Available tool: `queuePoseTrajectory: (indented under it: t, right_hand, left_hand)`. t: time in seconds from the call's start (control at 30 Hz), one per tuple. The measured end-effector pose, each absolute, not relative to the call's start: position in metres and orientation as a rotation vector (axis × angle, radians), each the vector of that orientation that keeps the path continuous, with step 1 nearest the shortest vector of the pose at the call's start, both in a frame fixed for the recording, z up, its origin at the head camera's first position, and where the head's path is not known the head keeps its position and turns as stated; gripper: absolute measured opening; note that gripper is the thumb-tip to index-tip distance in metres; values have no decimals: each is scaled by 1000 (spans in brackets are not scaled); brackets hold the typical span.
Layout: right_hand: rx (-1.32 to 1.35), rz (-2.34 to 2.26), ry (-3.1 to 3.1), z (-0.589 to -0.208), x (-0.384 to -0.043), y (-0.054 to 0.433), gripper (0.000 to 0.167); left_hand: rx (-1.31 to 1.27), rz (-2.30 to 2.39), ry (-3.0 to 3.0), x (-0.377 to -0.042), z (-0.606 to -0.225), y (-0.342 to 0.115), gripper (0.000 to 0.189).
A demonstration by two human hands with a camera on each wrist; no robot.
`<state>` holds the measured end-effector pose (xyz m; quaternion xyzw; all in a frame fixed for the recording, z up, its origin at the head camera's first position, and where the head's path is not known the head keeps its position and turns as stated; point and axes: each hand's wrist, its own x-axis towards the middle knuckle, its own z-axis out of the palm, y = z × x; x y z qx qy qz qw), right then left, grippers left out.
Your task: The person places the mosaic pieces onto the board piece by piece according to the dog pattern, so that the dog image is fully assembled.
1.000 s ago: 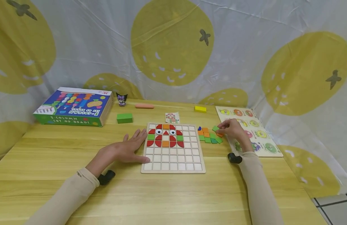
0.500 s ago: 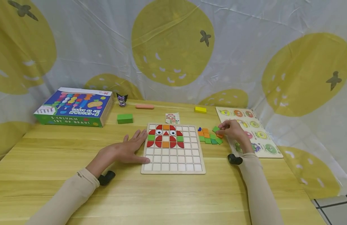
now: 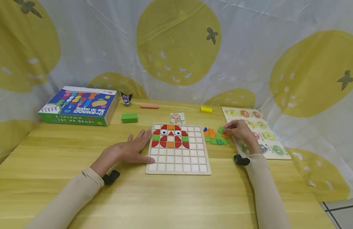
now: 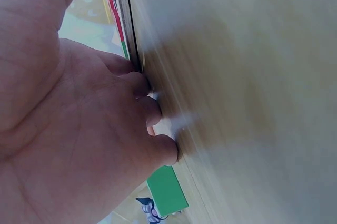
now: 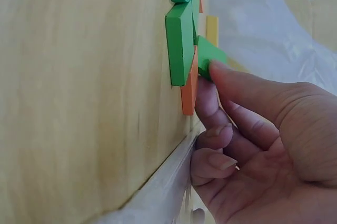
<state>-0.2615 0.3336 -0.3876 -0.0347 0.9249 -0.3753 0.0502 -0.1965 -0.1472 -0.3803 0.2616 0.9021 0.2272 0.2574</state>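
Observation:
My left hand rests at the left edge of a wooden grid board, fingers straight, thumb over its lower left rim. Red, orange and green tiles and two eye tiles form an owl-like face in the board's upper left. Right of the board, my right hand pinches a green square tile between thumb and fingers. That tile sits tilted at the far edge of a loose cluster of orange, green and blue tiles. In the right wrist view, a green tile and an orange tile lie close beside it.
A small picture card lies behind the board. A fruit puzzle board is under and beyond the right hand. At the back are a bead-set box, a figurine, a green block, a pink stick and a yellow block.
The head view has shifted slightly. Both hands keep nearly the same places, the right one still on the green tile and the left one still at the board's edge.

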Motion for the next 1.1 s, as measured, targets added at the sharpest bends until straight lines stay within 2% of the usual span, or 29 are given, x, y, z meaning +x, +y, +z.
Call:
queuePoseTrajectory:
  t: [0.57, 0.8, 1.1]
  right_hand:
    - [-24, -1250, 2768, -381, -262, 337, 30]
    - [-150, -1243, 2782, -369, -261, 317, 26]
    - [-435, -1297, 2590, -365, -261, 258, 16]
  left_hand:
    - [747, 674, 2423, -204, -391, -147, 126]
    - [730, 599, 2470, -212, -399, -148, 130]
    - [696, 602, 2468, -209, -402, -151, 126]
